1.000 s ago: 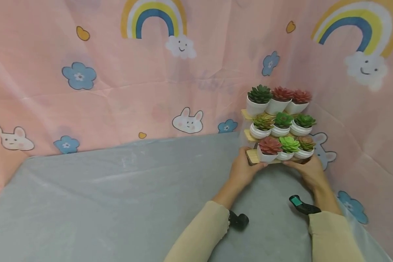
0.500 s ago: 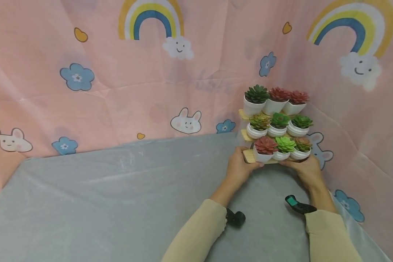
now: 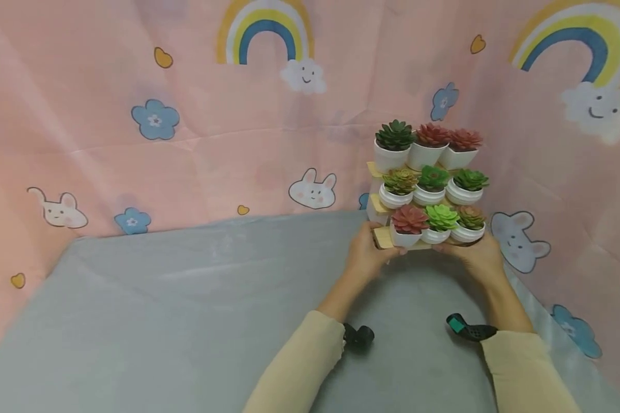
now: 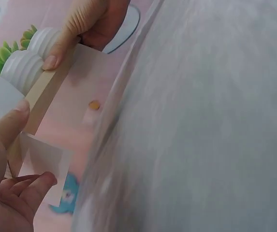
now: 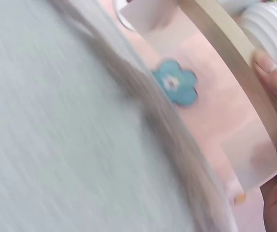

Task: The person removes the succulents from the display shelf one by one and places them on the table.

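Both hands hold a three-tier wooden stand (image 3: 384,237) carrying several small potted succulents, upright at the right rear. Dark green (image 3: 395,136) and red succulents (image 3: 432,135) stand on its top tier, with green and reddish ones below, all in white pots. My left hand (image 3: 364,252) grips the left end of the bottom tier, thumb on the front edge, fingers round the side panel (image 4: 45,166). At the other end my right hand (image 3: 480,261) grips likewise, its thumb (image 5: 271,72) on the wooden edge. Under the stand a gap shows in both wrist views.
A grey cloth (image 3: 186,310) covers the table. Pink printed fabric (image 3: 201,155) rises behind the table and along its right side, forming a corner close to the stand. A black wrist mount (image 3: 359,337) sits at the left sleeve, another black mount (image 3: 470,328) at the right.
The stand, with both hands on it, has moved left and a little upward against the backdrop, away from the right corner. The head view has shifted slightly. Both grips stay the same.
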Tool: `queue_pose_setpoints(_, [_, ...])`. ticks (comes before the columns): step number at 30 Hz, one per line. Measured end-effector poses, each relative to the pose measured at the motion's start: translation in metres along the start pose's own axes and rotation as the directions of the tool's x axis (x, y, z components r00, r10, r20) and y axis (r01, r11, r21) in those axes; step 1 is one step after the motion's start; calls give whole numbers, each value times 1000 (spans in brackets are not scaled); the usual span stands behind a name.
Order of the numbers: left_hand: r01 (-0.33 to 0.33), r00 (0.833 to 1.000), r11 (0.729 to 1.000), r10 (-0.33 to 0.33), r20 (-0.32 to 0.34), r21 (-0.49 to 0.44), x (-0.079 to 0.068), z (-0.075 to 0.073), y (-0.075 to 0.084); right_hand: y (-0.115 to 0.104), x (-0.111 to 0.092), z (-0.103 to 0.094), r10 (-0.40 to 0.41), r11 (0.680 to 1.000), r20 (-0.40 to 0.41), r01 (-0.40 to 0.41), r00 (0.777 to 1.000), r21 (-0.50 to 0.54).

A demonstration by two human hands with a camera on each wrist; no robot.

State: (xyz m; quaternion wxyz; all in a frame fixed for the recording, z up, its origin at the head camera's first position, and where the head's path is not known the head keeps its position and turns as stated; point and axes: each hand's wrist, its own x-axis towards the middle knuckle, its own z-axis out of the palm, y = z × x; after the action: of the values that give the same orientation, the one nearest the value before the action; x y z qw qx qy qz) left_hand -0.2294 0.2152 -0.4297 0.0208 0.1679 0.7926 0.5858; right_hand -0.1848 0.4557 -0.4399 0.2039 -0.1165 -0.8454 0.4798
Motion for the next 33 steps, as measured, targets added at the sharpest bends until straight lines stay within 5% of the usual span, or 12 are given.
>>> queue_pose_setpoints(9, [17,1000,996,-15,18,-93,0,-44,-11,-40,-5,28,-20,994,53,26,998,-107])
queue_pose_setpoints(18, [52,998,982,-45,41,-183,-15,-97,-26,-67,-21,75,-9,997,89,16,996,-81])
queue_pose_setpoints(33, [100,995,990,-101,-4,-101,-26,-187,-53,-103,-35,165,-14,979,149,-17,989,204])
